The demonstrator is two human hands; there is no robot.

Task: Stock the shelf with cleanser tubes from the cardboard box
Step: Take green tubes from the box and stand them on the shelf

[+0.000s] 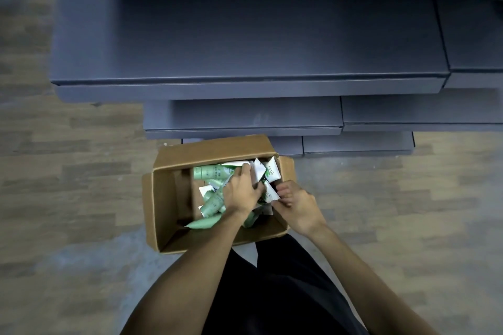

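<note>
An open brown cardboard box [163, 198] sits on the wood-patterned floor [68, 158] just in front of the dark grey tiered metal shelf [245, 49], its flaps folded outward. Inside lies a loose heap of pale green and white cleanser tubes [209, 171] — some flat, some tilted against the far wall. The left hand [242, 193] reaches down into the heap, fingers spread and bent over the tubes; whether it actually grips one I cannot tell. The right hand [294, 201] is at the box's right side, fingers curled and pinching the end of a white tube [270, 194] — the two hands nearly touch.
</note>
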